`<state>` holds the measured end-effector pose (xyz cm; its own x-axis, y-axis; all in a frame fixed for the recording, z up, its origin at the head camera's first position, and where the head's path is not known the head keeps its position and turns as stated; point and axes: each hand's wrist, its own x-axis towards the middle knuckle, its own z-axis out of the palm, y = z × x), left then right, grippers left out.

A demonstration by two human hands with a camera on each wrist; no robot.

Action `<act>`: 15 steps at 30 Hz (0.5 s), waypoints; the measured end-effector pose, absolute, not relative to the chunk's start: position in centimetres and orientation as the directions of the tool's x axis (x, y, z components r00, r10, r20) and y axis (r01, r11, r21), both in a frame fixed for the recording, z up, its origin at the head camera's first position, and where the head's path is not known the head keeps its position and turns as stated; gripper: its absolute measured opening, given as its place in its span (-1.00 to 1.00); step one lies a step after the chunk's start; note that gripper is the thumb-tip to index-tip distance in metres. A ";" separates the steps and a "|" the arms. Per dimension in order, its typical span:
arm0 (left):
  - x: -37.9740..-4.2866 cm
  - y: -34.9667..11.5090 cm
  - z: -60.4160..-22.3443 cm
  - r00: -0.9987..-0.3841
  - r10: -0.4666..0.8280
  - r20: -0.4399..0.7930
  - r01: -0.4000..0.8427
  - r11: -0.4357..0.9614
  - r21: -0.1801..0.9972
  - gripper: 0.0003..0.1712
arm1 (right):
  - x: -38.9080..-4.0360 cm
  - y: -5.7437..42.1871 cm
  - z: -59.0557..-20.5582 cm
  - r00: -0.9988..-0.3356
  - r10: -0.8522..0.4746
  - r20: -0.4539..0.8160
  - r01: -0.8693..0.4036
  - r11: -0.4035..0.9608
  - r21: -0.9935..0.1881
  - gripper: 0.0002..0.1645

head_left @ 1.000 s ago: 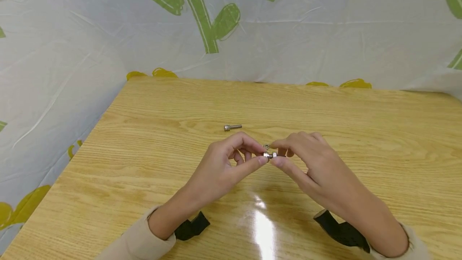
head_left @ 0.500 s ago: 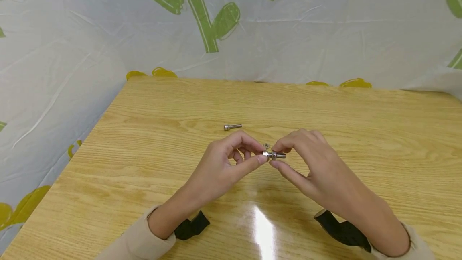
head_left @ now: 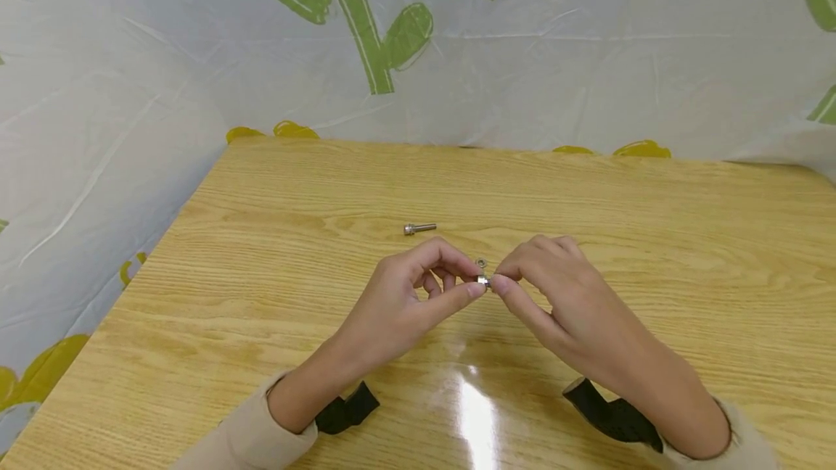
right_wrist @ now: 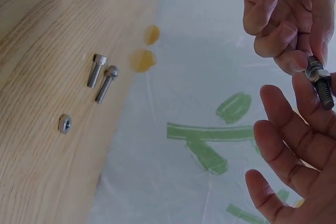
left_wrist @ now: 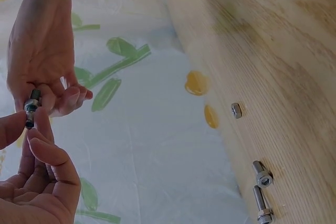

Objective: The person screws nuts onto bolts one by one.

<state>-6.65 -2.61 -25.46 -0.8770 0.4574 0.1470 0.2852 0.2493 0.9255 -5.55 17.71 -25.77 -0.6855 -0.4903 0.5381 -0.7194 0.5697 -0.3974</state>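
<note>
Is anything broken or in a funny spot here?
Nope, nothing stands out. Two bolts lie close together on the wooden table, with a loose nut apart from them. The left hand and right hand pinch a third bolt. I see no spill or break.

Silver bolt [right_wrist: 322, 86] aloft, nut [right_wrist: 317, 74] around it, threaded end [right_wrist: 326, 98] exposed.

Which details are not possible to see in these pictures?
Head view: threaded end of the held bolt, covered by the right hand.
Left wrist view: part of the left hand, cut off by left and bottom edges.
All views: thread inside the loose nut, too small.
</note>
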 end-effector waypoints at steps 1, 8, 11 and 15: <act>-6.6 -2.6 -25.4 -0.877 0.457 0.146 0.284 0.249 0.926 -0.89 | -5.5 17.7 -25.8 -0.686 -0.487 0.541 -0.718 0.574 -0.394 -0.83; -6.6 -2.7 -25.2 -0.879 0.454 0.145 0.283 0.251 0.926 -0.90 | -5.2 18.0 -25.2 -0.755 -0.440 0.486 -0.643 0.640 -0.421 -0.83; -6.7 -2.8 -25.1 -0.880 0.451 0.152 0.287 0.249 0.925 -0.90 | -5.3 17.9 -25.1 -0.721 -0.464 0.514 -0.680 0.613 -0.401 -0.67; -6.7 -2.8 -25.2 -0.880 0.448 0.155 0.288 0.244 0.926 -0.90 | -5.5 17.6 -25.1 -0.635 -0.507 0.583 -0.761 0.539 -0.361 -0.62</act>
<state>-6.73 -2.75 -25.22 -0.8803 0.4483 0.1552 0.2877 0.2444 0.9260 -5.52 17.63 -25.11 -0.6354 -0.5067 0.5827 -0.7610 0.5387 -0.3614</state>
